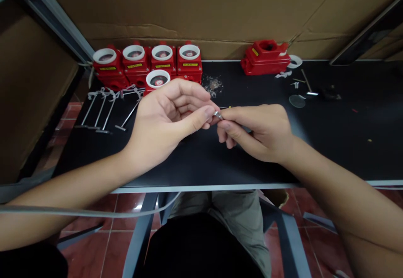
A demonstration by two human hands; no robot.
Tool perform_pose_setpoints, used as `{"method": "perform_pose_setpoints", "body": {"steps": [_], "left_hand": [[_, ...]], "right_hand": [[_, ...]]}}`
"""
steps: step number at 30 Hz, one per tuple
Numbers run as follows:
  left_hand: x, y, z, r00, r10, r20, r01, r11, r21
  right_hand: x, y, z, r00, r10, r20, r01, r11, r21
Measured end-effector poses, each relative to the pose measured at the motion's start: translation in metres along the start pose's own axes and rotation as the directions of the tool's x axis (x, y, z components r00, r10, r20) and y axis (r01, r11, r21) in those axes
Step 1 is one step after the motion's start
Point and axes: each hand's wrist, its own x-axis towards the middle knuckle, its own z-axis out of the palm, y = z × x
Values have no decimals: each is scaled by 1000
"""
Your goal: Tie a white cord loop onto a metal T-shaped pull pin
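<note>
Centrally, over the near half of the table (pixel 195 173), I had a small metal piece (pixel 217 114) held between the tips of both hands. My left hand (pixel 166 120) gripped it from the left, thumb against fingers, the other fingers loosely curled; my right hand (pixel 261 131) pinched at its other end with thumb and index finger. Neither was nearer: both touched it. Long axis short, running across from the left thumb tip and slanting slightly down to the right fingertips; its far end was covered, so full shape not determined. Counts: metal piece, one. Red housings with white rings on the left, five: four in a back row (pixel 162 70), one in front (pixel 157 79), partly behind my left hand. T-shaped rods (pixel 100 112) nearest that hand, at least four, white material at their upper ends; overlap spoiled an exact tally. Shavings (pixel 214 85), one patch, beyond the fingertips. Off to the right, well apart: one red housing without its ring on top (pixel 267 63), one loose white ring (pixel 299 64) beside it, one clear disc (pixel 297 101), one further T-shaped rod (pixel 307 81).
</note>
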Motion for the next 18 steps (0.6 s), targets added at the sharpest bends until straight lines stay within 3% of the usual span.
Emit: {"method": "perform_pose_setpoints", "body": {"steps": [11,18], "left_hand": [[-6,10,5,1000,-4,-21,3,1000,-18],[-7,10,3,1000,-19,-21,21,995,100]], "right_hand": [[-4,-7,-6,998,-58,11,59,994,-95],[-2,-12,-8,987,138,78,-139,990,10]]}}
